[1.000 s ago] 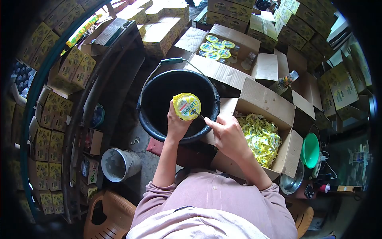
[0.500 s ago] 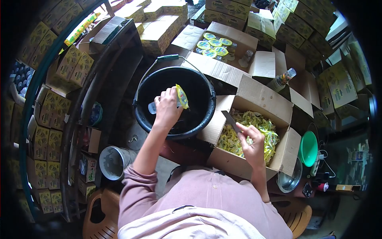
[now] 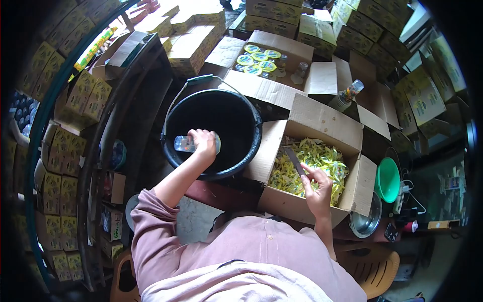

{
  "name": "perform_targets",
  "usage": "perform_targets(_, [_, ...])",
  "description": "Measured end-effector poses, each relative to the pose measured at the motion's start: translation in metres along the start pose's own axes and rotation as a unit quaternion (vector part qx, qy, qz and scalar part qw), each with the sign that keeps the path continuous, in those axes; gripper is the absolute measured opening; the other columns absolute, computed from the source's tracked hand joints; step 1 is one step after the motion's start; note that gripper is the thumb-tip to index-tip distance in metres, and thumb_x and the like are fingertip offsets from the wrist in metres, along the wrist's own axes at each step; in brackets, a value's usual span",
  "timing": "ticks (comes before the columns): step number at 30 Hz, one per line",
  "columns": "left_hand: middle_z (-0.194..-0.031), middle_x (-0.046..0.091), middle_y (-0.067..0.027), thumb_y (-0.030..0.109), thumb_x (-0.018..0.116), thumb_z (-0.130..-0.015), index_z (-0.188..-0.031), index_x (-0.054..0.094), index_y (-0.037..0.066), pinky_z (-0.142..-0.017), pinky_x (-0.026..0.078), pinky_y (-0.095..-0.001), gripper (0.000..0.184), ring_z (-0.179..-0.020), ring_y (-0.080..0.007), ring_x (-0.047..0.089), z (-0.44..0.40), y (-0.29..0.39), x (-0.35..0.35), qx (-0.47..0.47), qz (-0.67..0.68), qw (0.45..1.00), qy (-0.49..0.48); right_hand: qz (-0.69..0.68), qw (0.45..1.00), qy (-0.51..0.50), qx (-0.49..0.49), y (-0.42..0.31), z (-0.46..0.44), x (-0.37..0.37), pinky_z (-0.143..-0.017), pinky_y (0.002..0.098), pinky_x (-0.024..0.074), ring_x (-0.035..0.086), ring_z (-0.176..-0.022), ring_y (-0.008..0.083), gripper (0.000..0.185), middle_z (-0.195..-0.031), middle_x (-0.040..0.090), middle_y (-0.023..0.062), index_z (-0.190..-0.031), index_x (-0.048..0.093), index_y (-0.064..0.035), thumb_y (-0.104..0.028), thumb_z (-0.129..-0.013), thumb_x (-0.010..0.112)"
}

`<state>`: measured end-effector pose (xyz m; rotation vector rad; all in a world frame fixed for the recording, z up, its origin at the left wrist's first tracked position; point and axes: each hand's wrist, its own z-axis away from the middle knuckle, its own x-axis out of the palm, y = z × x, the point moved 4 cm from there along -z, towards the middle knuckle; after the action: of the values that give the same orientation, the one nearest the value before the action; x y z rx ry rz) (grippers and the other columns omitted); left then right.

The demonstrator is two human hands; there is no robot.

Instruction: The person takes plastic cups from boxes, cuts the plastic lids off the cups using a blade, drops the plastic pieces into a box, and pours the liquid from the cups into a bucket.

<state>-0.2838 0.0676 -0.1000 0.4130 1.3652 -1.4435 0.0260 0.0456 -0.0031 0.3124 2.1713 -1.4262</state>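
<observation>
Dark flat blade, yellow plastic strips, black round bucket
Upper centre: round yellow-edged lids printed green and blue; right: plain green round bowl.

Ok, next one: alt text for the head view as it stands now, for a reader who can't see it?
A person's left hand holds a clear cup sideways over a black bucket, while the right hand holds a flat dark blade above an open cardboard box of yellow strips. Behind, another open box holds yellow-topped cups.
</observation>
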Motion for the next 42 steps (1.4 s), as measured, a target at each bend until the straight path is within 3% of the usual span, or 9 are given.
perform_targets(5, [-0.096,0.060,-0.0030,0.021,0.065,-0.071,-0.104,0.056,0.015,-0.062,0.041,-0.0421,0.034,-0.090,-0.0221,0.057,0.001,-0.005,-0.005,0.022,-0.052,0.994,-0.095,0.000,0.984,0.142,0.111,0.060,0.029,-0.025,-0.055,0.0212,0.0342,0.043,-0.059,0.0053,0.032,-0.067,0.052,-0.0018,-0.108,0.059,-0.0065,0.000,-0.077,0.056])
perform_targets(9, [-0.098,0.063,-0.0038,0.025,0.066,-0.071,-0.098,0.064,0.013,-0.066,0.043,-0.0399,0.029,-0.089,-0.0212,0.060,-0.003,-0.010,-0.007,0.023,-0.112,0.983,-0.143,-0.105,0.907,0.349,0.211,0.159,0.085,-0.070,-0.053,0.0185,0.0347,0.041,-0.058,0.0037,0.028,-0.069,0.052,-0.0032,-0.108,0.058,-0.0046,-0.002,-0.080,0.056])
perform_targets(13, [-0.099,0.063,-0.0040,0.027,0.067,-0.070,-0.100,0.064,0.013,-0.072,0.044,-0.0389,0.033,-0.091,-0.0203,0.059,0.000,-0.017,-0.020,0.034,-0.109,0.980,-0.165,-0.053,0.816,0.489,0.303,0.215,0.149,-0.103,-0.055,0.0216,0.0385,0.045,-0.057,0.0070,0.025,-0.067,0.055,-0.0002,-0.104,0.058,-0.0019,-0.005,-0.079,0.057])
perform_targets(17, [-0.105,0.061,-0.0055,0.035,0.073,-0.062,-0.105,0.061,0.012,-0.075,0.047,-0.0397,0.050,-0.093,-0.0210,0.059,0.003,-0.022,-0.031,0.070,-0.109,0.978,-0.161,0.073,0.798,0.486,0.350,0.215,0.179,-0.104,-0.059,0.0265,0.0425,0.052,-0.060,0.0113,0.025,-0.066,0.058,0.0045,-0.102,0.058,-0.0002,-0.009,-0.079,0.059])
perform_targets(19, [-0.105,0.061,-0.0062,0.043,0.078,-0.053,-0.106,0.061,0.012,-0.078,0.048,-0.0429,0.064,-0.096,-0.0223,0.059,-0.003,-0.027,-0.026,0.062,-0.093,0.976,-0.186,0.053,0.804,0.490,0.332,0.220,0.184,-0.102,-0.061,0.0268,0.0435,0.054,-0.064,0.0123,0.025,-0.069,0.059,0.0052,-0.101,0.058,-0.0001,-0.011,-0.079,0.058])
perform_targets(22, [-0.099,0.063,-0.0062,0.043,0.078,-0.053,-0.102,0.063,0.011,-0.077,0.050,-0.0373,0.060,-0.089,-0.0203,0.062,-0.001,-0.030,-0.031,0.081,-0.078,0.976,-0.186,0.021,0.809,0.482,0.336,0.228,0.185,-0.105,-0.062,0.0259,0.0433,0.054,-0.065,0.0117,0.024,-0.071,0.059,0.0045,-0.102,0.057,-0.0004,-0.009,-0.079,0.058])
perform_targets(26, [-0.097,0.064,-0.0065,0.041,0.077,-0.054,-0.100,0.063,0.010,-0.076,0.050,-0.0356,0.057,-0.088,-0.0202,0.062,0.001,-0.034,-0.038,0.101,-0.068,0.983,-0.141,-0.068,0.804,0.487,0.333,0.237,0.184,-0.110,-0.050,0.0206,0.0318,0.039,-0.055,0.0044,0.024,-0.067,0.052,-0.0021,-0.103,0.057,-0.0012,-0.005,-0.079,0.058])
perform_targets(35, [-0.096,0.064,-0.0051,0.044,0.081,-0.048,-0.097,0.065,0.010,-0.074,0.050,-0.0299,0.062,-0.088,-0.0189,0.062,-0.012,-0.028,-0.022,0.135,-0.096,0.973,-0.158,-0.071,0.801,0.478,0.353,0.234,0.180,-0.110,-0.052,0.0207,0.0344,0.043,-0.058,0.0060,0.023,-0.069,0.054,-0.0006,-0.103,0.056,-0.0006,-0.004,-0.080,0.056])
perform_targets(42, [-0.095,0.065,-0.0029,0.029,0.084,-0.050,-0.095,0.066,0.012,-0.070,0.051,-0.0319,0.051,-0.086,-0.0170,0.063,-0.021,-0.020,-0.021,0.151,-0.107,0.971,-0.150,-0.062,0.805,0.479,0.345,0.237,0.184,-0.112,-0.053,0.0208,0.0351,0.046,-0.059,0.0066,0.023,-0.072,0.057,0.0007,-0.103,0.056,-0.0004,-0.004,-0.080,0.055])
